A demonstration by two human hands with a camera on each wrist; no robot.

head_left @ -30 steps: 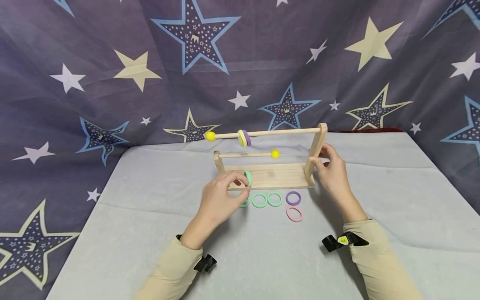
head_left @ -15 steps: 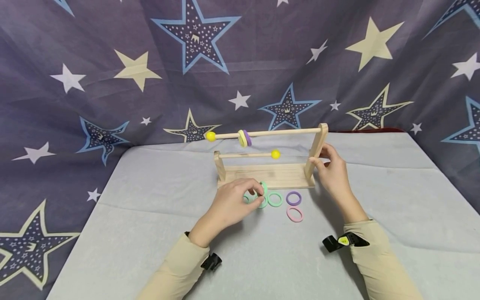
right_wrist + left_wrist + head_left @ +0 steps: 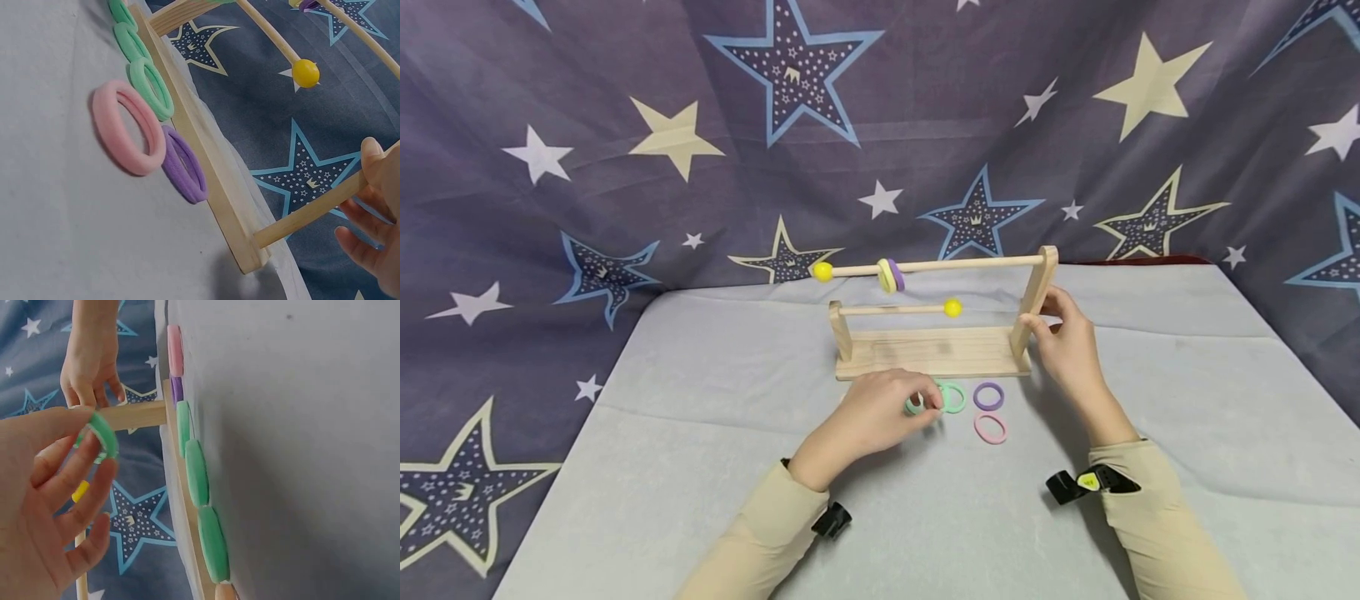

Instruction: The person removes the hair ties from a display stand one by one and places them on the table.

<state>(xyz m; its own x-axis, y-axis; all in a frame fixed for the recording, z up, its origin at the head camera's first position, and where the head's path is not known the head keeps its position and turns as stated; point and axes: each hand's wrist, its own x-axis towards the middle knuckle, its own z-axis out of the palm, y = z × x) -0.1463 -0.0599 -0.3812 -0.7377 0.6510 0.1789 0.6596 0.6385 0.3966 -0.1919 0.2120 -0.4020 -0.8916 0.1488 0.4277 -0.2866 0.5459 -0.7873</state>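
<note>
My left hand (image 3: 887, 412) pinches a green hair tie (image 3: 107, 436) between thumb and fingers, raised off the table in the left wrist view. Below it, 3 more green hair ties (image 3: 197, 472) lie in a row in front of a wooden stand (image 3: 940, 357); my hand partly covers them in the head view. My right hand (image 3: 1066, 342) grips the stand's taller upright (image 3: 1036, 296), thumb on the near side. On the upper rod (image 3: 970, 264) hang a yellow hair tie (image 3: 886, 277) and a purple one (image 3: 897, 276). The lower rod (image 3: 891, 310) carries no tie.
A purple hair tie (image 3: 988, 396) and a pink one (image 3: 991, 428) lie right of the green row. An orange-beige piece (image 3: 225, 592) shows at the row's other end. Yellow balls (image 3: 952, 308) cap the rods. A star-patterned cloth (image 3: 880, 108) hangs behind the table.
My left hand has moved right and a little nearer, carrying the green hair tie from beside the base to above the row of ties. My right hand has stayed on the upright.
</note>
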